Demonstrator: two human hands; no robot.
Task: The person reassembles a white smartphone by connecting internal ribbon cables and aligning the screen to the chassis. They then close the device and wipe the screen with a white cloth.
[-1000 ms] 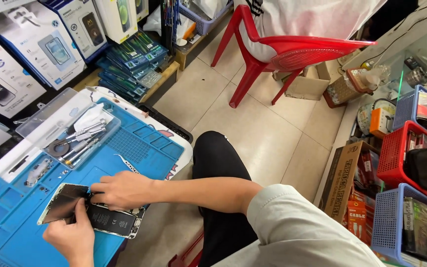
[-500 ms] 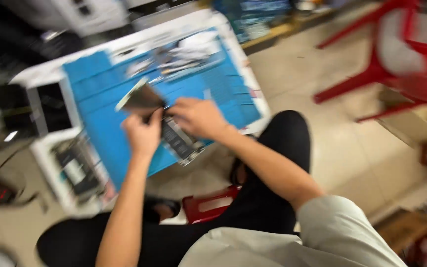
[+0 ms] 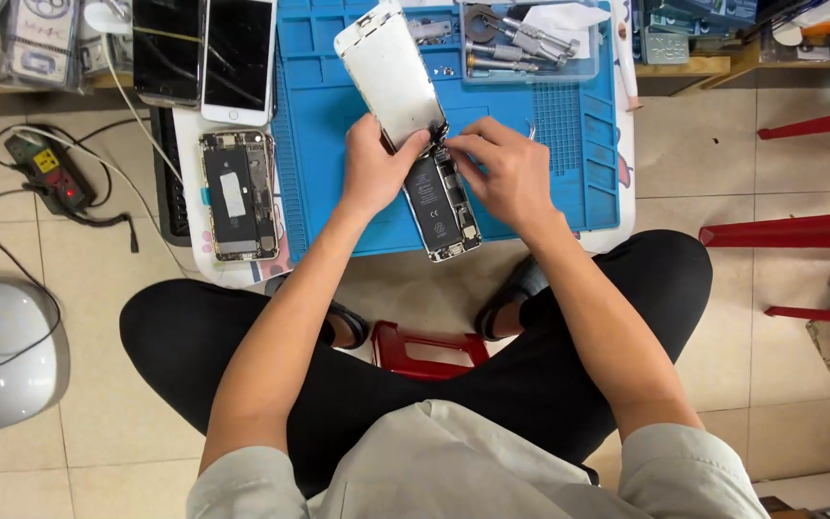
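Observation:
An opened phone body (image 3: 442, 204) with its battery showing lies on a blue work mat (image 3: 338, 183). Its white screen panel (image 3: 388, 69) is lifted up and tilted away from the body. My left hand (image 3: 372, 165) grips the lower edge of that screen panel. My right hand (image 3: 501, 168) pinches at the joint where the panel meets the top of the phone body; whether it holds a small tool I cannot tell.
A second opened phone (image 3: 234, 195) lies left of the mat, with two intact phones (image 3: 202, 53) above it. A tool tray (image 3: 528, 40) sits at the mat's top right. A power strip (image 3: 50, 168) and cables lie on the floor at left, red chair legs (image 3: 799, 231) at right.
The view has swung from looking across the mat to straight down over it. The screen panel is now lifted higher from the phone body, and both hands sit at its hinge end.

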